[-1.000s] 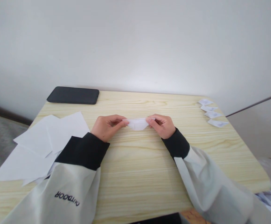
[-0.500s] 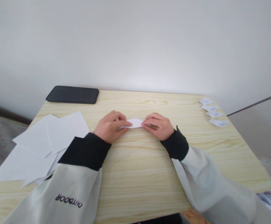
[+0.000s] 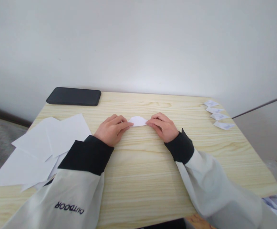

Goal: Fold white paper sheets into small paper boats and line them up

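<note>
A small piece of white paper (image 3: 138, 121), curved along its far edge and nearly straight along its near edge, spans the gap between my hands. My left hand (image 3: 112, 128) pinches its left end between thumb and fingers. The right end sits in the pinch of my right hand (image 3: 163, 126). Both hands are low over the middle of the wooden table (image 3: 138, 178), and my fingertips cover the paper's two ends.
Several loose white sheets (image 3: 26, 167) overlap at the table's left, partly under my left sleeve. A black phone-like slab (image 3: 74, 96) lies at the back left by the white wall (image 3: 138, 47). Several small folded papers (image 3: 219, 116) line the right edge.
The paper has come down flatter and slightly farther from me. Both hands have shifted a little, and my fingers have straightened outward toward its ends.
</note>
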The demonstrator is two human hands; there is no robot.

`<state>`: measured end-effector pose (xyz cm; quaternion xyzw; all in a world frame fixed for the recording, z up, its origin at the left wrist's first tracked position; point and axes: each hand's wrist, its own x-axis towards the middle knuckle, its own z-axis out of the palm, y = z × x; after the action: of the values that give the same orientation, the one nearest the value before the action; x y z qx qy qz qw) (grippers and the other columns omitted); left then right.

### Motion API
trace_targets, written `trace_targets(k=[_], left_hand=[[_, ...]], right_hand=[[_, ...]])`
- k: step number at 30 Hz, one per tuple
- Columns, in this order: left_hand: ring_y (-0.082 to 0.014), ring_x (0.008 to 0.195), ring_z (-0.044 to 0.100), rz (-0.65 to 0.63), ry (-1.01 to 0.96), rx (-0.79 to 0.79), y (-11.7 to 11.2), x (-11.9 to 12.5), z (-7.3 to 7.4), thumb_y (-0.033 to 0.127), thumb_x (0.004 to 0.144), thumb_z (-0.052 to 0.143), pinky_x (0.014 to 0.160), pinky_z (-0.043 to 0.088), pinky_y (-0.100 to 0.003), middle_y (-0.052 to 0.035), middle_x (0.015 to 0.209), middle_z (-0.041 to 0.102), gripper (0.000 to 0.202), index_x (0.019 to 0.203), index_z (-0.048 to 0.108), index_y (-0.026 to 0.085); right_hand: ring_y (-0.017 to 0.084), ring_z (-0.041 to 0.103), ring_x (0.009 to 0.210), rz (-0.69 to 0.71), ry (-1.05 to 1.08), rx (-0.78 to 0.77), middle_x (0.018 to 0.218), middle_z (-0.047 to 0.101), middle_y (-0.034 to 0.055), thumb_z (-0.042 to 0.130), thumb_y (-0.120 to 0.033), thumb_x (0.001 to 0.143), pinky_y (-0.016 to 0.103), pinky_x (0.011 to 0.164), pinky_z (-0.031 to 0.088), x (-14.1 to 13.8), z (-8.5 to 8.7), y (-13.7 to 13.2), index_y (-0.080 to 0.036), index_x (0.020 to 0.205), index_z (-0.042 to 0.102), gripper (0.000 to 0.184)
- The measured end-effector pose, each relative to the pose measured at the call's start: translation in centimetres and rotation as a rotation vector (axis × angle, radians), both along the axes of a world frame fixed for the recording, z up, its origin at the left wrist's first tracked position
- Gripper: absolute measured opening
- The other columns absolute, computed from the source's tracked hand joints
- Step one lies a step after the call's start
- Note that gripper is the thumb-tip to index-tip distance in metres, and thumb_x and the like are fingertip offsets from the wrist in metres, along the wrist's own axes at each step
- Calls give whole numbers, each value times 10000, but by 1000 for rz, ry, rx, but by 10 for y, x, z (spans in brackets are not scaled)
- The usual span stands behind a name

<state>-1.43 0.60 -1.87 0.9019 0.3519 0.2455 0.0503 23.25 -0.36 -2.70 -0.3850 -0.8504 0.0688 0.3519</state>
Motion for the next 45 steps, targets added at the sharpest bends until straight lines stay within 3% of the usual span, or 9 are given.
trace_targets(k=[3,9,13,17,24,28,32,38,45], left_hand=[[-176,801,561,18,-13,-54,0,1,0,240,923,410,762,477,-320,-70,885,655,303,1028,691,199],[-180,780,559,48,-20,-84,0,2,-1,187,908,378,740,470,-327,-74,854,612,337,1066,675,202],[-176,784,568,67,-41,-107,0,2,-1,170,902,370,738,469,-313,-76,859,600,347,1067,675,179],[-167,786,570,70,-30,-111,0,2,0,167,896,377,741,468,-306,-70,867,604,343,1047,684,192],[-181,789,558,90,-43,-43,-3,4,0,252,892,449,735,475,-320,-79,870,613,282,992,705,189],[-185,776,557,83,-54,-39,-2,5,0,335,889,491,733,473,-322,-71,842,636,272,954,711,189],[-191,776,561,106,-44,-94,-1,6,1,320,911,445,745,469,-334,-72,833,651,298,962,700,175],[-204,755,565,204,-32,-200,-2,8,3,328,903,423,745,465,-354,-71,794,647,335,1011,690,158],[-209,760,546,256,-50,-124,-5,11,2,303,903,412,804,453,-378,-65,797,677,319,923,707,184]], right_hand=[[176,576,890,-14,-10,-50,919,623,86,407,-241,947,325,824,498,-3,1,0,-194,910,660,260],[173,605,908,-31,-35,-7,957,673,73,419,-237,947,319,847,505,-5,3,-1,-207,1023,638,234],[163,621,874,19,-26,41,917,680,73,515,-298,911,291,794,519,-4,4,-1,-194,960,664,189],[167,615,811,7,-43,83,876,707,60,489,-228,918,310,763,504,-3,4,1,-194,906,684,198],[151,615,730,25,-36,-24,790,711,38,525,-233,901,287,703,494,-1,7,1,-196,869,699,180],[162,612,787,-27,21,-113,862,699,59,509,-259,904,298,736,497,-5,5,-1,-193,950,686,195],[178,592,794,-84,32,-165,849,671,71,480,-273,907,320,737,493,-11,1,-1,-181,1019,670,240],[183,553,770,-116,-25,-185,799,615,78,457,-176,882,334,746,473,-16,0,0,-146,1040,685,278],[190,540,767,-127,-31,-180,776,578,68,457,-131,866,340,748,462,-19,1,-1,-159,1042,687,291]])
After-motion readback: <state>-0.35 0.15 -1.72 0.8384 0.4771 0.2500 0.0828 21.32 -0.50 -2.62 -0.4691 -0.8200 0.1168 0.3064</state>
